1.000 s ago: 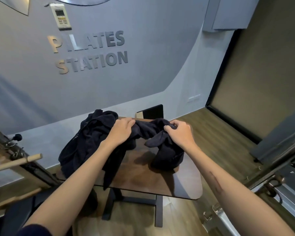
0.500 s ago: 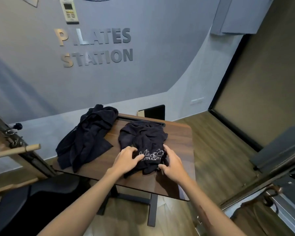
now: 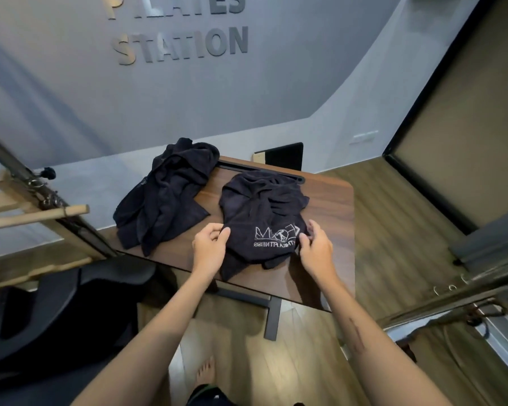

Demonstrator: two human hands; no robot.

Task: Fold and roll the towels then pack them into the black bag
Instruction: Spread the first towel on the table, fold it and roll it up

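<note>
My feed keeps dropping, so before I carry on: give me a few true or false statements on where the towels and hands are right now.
1. The towel with the white logo lies on the wooden table. True.
2. The left hand pinches that towel's left edge. True.
3. The right hand rests on the heap of dark towels. False: it grips the logo towel's right edge; the heap lies apart, over the table's far left corner.
4. The logo towel is already rolled into a tight cylinder. False: it lies crumpled and spread out.
5. The logo reads upside down from the head camera. True.
</note>
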